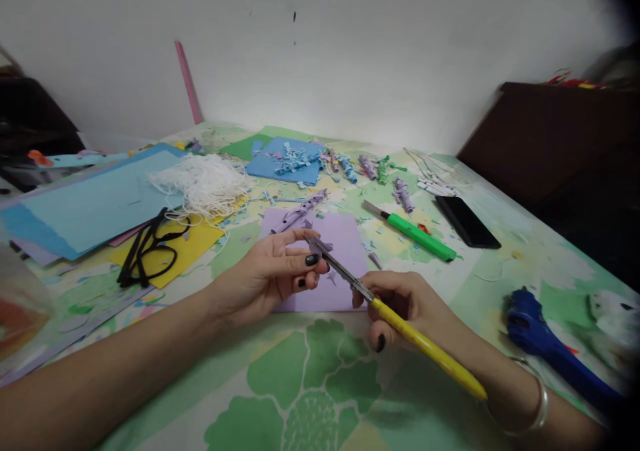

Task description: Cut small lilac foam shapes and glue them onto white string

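My left hand (283, 268) pinches a small purple paper piece (320, 244) between thumb and fingertips. My right hand (407, 301) is closed around yellow-handled scissors (425, 348), seen edge-on. Their metal blades reach the paper at my left fingertips; whether they are cutting into it I cannot tell. Below both hands lies a purple paper sheet (345, 238) with small scraps on it. A rolled purple paper tube with cut, curled bits (300, 212) rests at the sheet's far edge.
A green cutter (420, 236) with its blade out and a black phone (467, 221) lie at right, near a blue tool (550, 351). White string (205, 184), black glasses (150, 251) and blue sheets (90, 204) are at left. Several decorated paper rolls (367, 166) sit behind.
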The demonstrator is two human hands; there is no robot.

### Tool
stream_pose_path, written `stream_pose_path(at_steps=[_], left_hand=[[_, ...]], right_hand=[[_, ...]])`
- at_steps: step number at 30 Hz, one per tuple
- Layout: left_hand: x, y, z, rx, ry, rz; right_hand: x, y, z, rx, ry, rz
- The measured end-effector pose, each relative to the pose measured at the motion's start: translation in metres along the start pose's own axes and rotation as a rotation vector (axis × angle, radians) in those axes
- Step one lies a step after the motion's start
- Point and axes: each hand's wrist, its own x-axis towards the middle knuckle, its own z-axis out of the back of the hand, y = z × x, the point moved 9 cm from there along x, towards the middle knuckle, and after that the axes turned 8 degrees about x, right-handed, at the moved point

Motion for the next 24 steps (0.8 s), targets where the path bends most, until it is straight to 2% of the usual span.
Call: stream_pose_path(at_steps=[5,12,19,24], left_hand=[[-0.002,0.001,-0.001,-0.055,0.032,0.011],[-0.002,-0.001,-0.006,-0.035,0.093,-0.012],[-0.004,-0.009,-0.007,0.222,0.097,-0.134],[-0.008,-0.023,-0.002,0.455,-0.012,-0.267]], right_hand=[[-0.001,0.001,-0.003,0.027,-0.027,0.038],[-0.006,0.004,-0.005,-0.107,-0.121,0.094],[-0.003,0.003,-0.003,-0.023,-0.140,0.095],[-0.003,0.002,-0.004,0.012,-0.115,0.094]])
